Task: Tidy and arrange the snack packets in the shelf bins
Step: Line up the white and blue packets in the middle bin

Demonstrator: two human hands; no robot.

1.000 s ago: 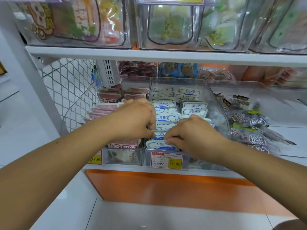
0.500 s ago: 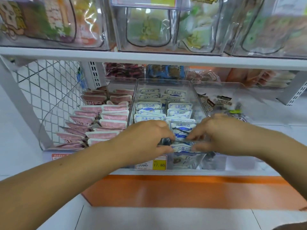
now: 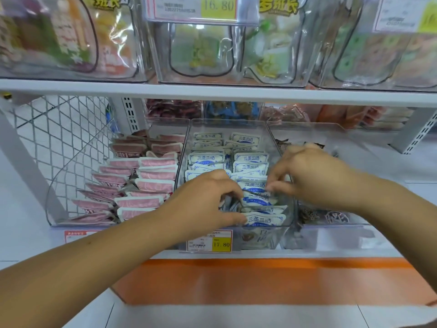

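**Both hands in middle bin, front rows of white-and-blue packets**

We see 3 clear bins side by side on the lower shelf, walls just beside each other. The middle bin is open on top, and there is free room between its rim and the upper shelf board. Both forearms come in over the front rim.

The white-and-blue packets sit in the middle bin in 2 columns running front to back. They stand on edge and lean back, long axis left-right, printed faces toward us. At the front of the left column a few packets are turned edge-on and slumped, out of line.

The left hand has curled fingers, with the thumb on the front-most packet and the fingertips on the ones behind, pinching them. The right hand is a bit blurred; its fingertips pinch the top edge of a packet in the right column. It crosses the wall shared with the right bin.

The left bin holds pink packets, also in 2 leaning columns, with wire mesh beside it. The right bin holds dark packets, lying loose. A price tag reading 17.80 is on the middle bin's front. The upper bins hold large pouches. An orange strip runs below the shelf.
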